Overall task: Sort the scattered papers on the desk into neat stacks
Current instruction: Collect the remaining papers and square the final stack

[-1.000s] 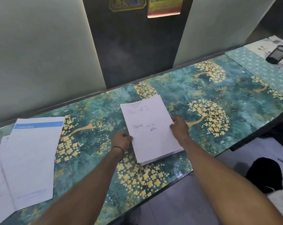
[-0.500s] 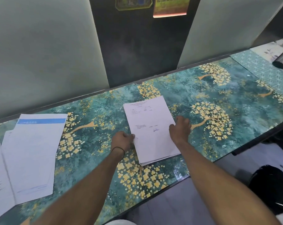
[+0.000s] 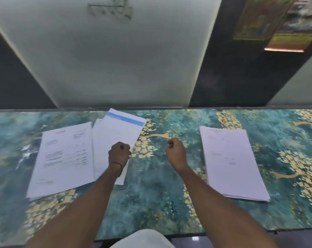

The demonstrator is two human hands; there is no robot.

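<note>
Both hands have come off the squared stack they were tidying a second ago. View has swung left, so the stack now sits to the right and the loose sheets are mid-frame.

Head view:
- Left hand (image 3: 119, 152): fingers curled into a fist, over the right edge of the blue-banded sheet (image 3: 122, 130). Frame is blurred, so I cannot tell if it touches or grips the paper. Thin black band (image 3: 118, 164) on that wrist.
- Right hand (image 3: 175, 151): fingers curled in, nothing in it, over bare desk (image 3: 151, 197) between the two paper groups, apart from both.
- Neat stack (image 3: 230, 161): flat on the desk right of the right forearm, edges roughly flush, sparse print on the top page, slightly skewed to the desk edge.
- Blue-banded sheet: tilted, band at the far end, lying on at least one more white sheet that peeks out at its left.
- Printed sheet (image 3: 65, 158): just left of that, edges touching or overlapping, with more paper showing under its near edge. Not aligned.
- Desk surface: teal with a gold tree pattern.
- Behind: pale wall panels (image 3: 115, 59) with dark gaps between them, blurred posters (image 3: 277, 20) top right.
- White cloth (image 3: 142, 238) at bottom centre.
</note>
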